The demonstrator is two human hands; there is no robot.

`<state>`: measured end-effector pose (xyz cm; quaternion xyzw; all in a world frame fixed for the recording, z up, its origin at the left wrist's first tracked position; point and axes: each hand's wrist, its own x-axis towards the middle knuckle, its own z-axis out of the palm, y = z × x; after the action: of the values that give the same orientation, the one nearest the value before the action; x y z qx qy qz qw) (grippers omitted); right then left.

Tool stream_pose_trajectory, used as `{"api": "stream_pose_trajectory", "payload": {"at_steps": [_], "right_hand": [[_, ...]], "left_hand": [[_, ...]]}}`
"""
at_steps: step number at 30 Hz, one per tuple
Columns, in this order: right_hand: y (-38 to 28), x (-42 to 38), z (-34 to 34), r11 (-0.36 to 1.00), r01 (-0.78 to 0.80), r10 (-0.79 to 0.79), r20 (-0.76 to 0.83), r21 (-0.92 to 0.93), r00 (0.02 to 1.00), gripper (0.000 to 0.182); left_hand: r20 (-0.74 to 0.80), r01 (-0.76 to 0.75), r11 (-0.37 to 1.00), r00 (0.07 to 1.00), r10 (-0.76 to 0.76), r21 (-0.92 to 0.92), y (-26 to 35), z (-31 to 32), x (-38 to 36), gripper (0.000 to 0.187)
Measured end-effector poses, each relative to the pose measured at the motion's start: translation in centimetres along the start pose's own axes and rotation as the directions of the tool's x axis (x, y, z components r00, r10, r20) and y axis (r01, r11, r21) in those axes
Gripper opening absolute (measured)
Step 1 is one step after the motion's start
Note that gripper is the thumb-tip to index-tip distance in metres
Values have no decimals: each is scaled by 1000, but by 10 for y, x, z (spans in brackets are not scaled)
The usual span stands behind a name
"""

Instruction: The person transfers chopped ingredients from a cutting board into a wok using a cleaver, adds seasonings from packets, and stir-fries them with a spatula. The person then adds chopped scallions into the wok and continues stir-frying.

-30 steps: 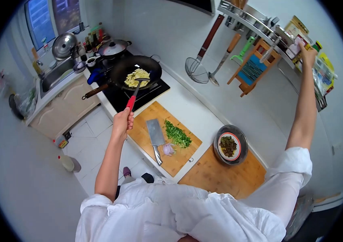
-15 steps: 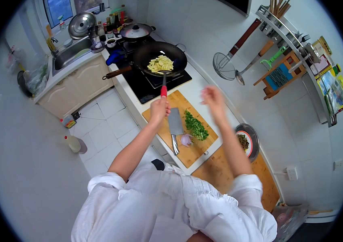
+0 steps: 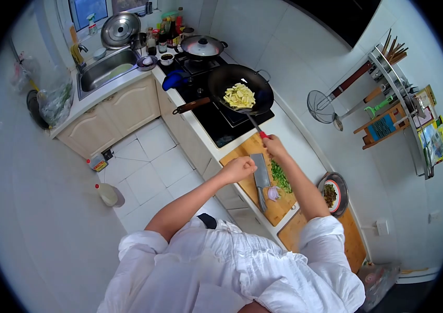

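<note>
My right hand [image 3: 275, 147] is closed around the red handle of a spatula [image 3: 255, 124]. The spatula's metal end reaches the near rim of the black wok [image 3: 219, 83], beside pale yellow cut pieces [image 3: 239, 96]; its tip is partly hidden. My left hand [image 3: 239, 169] has its fingers curled in, with nothing visible in them, above the left edge of the cutting board [image 3: 280, 208]. Close to it on the board lies a cleaver [image 3: 260, 171]. Chopped greens [image 3: 281, 178] and a purplish peeled piece [image 3: 273, 193], perhaps shallot or onion, sit to its right.
A lidded pan [image 3: 201, 48] stands on the far burner, near several bottles [image 3: 163, 39]. The sink [image 3: 107, 73] is at the far left. At right, a bowl [image 3: 341, 195] holds dark food on a plate; a strainer [image 3: 320, 107] hangs from the wall rack.
The spatula has passed from my left hand to my right. My left hand has let go and drawn back toward the cleaver. The view has shifted, so the counter appears farther right.
</note>
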<state>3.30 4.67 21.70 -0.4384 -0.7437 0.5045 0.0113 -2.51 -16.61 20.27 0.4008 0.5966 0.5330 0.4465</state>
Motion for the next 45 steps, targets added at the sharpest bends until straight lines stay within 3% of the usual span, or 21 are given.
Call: {"api": "stream_pose_trajectory", "payload": {"at_steps": [2,6,8,9,10,12,14,15,17,20,22,24,25,26,27,29,35,40,45], "right_hand": [[10,19,-19,913,131,-184,-104,-385,977,36],[-31,-18,-39,820,183,-294,-125,-542,948,37],[-40,-3,-47,727,197,-297,-43,-658,954,32],[-64,-18,-40,795,114,-180,-51,-596,982,29],[-58,-3,-38,784,126,-186,-36,-607,982,29],[-30,49,-29,617,375,-547,-33,-692,837,27],[-27,75,-26,612,461,-595,10,-643,804,27],[-29,85,-24,623,445,-595,-21,-644,803,27],[-41,103,-20,643,415,-599,-84,-643,797,27],[-65,135,-22,681,368,-601,-197,-633,775,27],[-68,176,-25,641,368,-632,-191,-673,751,27],[-63,216,-27,592,473,-719,-164,-653,675,26],[-68,224,-24,615,420,-668,-158,-668,727,26],[-63,227,-24,622,421,-665,-162,-661,729,26],[-70,211,-23,587,402,-648,-110,-703,753,25],[-72,187,-28,529,375,-599,-22,-762,800,24],[-53,110,-88,456,453,-652,59,-766,756,20],[-63,20,-137,414,455,-658,86,-789,748,16],[-48,35,-139,369,456,-655,121,-810,746,16]], "left_hand": [[-67,-136,936,984,166,325,11,-15,-16,30],[-64,-132,894,982,176,429,65,-44,-50,33],[-15,-364,612,851,525,702,84,-52,-63,40],[26,-379,512,822,569,771,96,-54,-69,45],[71,-382,406,795,603,830,111,-56,-76,50],[150,-377,246,765,627,893,163,-56,-100,60],[183,-327,71,682,708,942,186,-48,-106,67],[163,-305,80,690,706,949,197,-44,-110,67],[269,-320,-57,670,692,946,212,-37,-115,76],[260,-365,11,683,683,931,219,-25,-115,80],[232,-334,18,693,683,942,214,-18,-109,81],[191,-140,-131,728,658,982,200,-15,-98,75],[193,-138,-136,732,654,981,193,-14,-93,75],[122,-143,-16,771,625,990,184,-16,-87,76],[57,-143,102,809,585,984,176,-19,-82,78],[5,-114,172,847,532,979,158,-26,-70,86],[-129,30,263,921,367,964,116,-29,-54,87],[-58,-46,294,940,337,955,116,-17,-36,86],[-76,-36,353,952,298,935,103,-19,-24,86]]}}
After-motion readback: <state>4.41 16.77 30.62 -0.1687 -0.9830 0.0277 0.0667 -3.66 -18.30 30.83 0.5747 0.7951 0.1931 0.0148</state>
